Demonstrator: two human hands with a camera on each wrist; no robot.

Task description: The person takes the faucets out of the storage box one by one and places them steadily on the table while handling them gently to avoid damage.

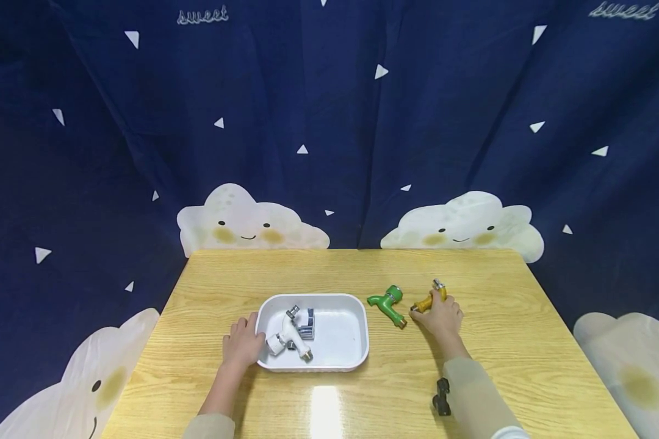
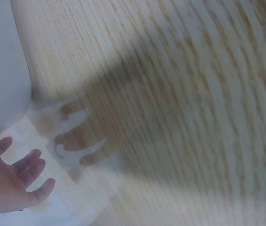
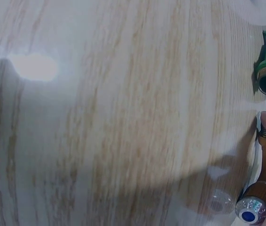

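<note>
Head view lets me read "sweet" at eleven and two o'clock on the navy curtain, above a rounded white tray holding a white tap and a shiny fitting toward nine o'clock. I see the left hand, fingers apart, touching the tray's nine o'clock; the right hand pinches a yellow tap, three o'clock from a green tap on the wood-grained table.

Navy curtain is hanging behind and beside wood table, carrying white triangles, "sweet" lettering, smiling clouds. Two clouds are peeking over far edge. Glare is shining on table's near side.
</note>
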